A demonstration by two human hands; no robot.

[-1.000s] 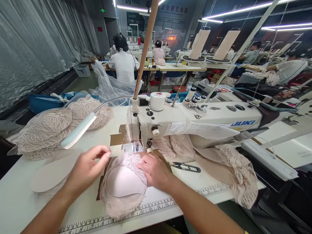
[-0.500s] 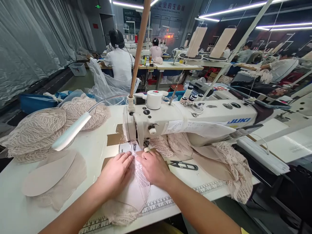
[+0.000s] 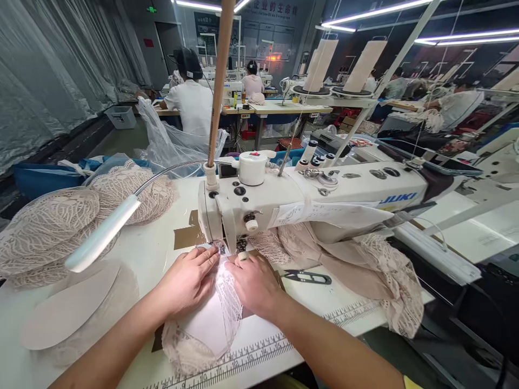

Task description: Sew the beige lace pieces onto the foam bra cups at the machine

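Under the presser foot (image 3: 221, 247) of a white sewing machine (image 3: 263, 197) lies a pale lace-edged cup piece (image 3: 205, 329), its rounded end spread toward me. My left hand (image 3: 188, 281) is closed on its left side, fingertips close to the foot and thumb hidden. My right hand (image 3: 255, 283) grips the lace edge from the right with bent fingers, just below the machine's small white knob. Black thread snips (image 3: 308, 276) lie to the right of that hand. What the fingertips pinch is partly hidden.
Stacked lace cups (image 3: 48, 227) and smooth oval pads (image 3: 68, 308) lie at left beneath a lamp (image 3: 103, 235). More lace fabric (image 3: 365, 270) hangs over the table's right side. A printed ruler (image 3: 259, 351) runs along the front edge. Co-workers sit at machines beyond.
The view has shifted slightly. My left hand has tilted a little, and the cup piece's near end has swung left and spread wider. Both hands stay at the foot.
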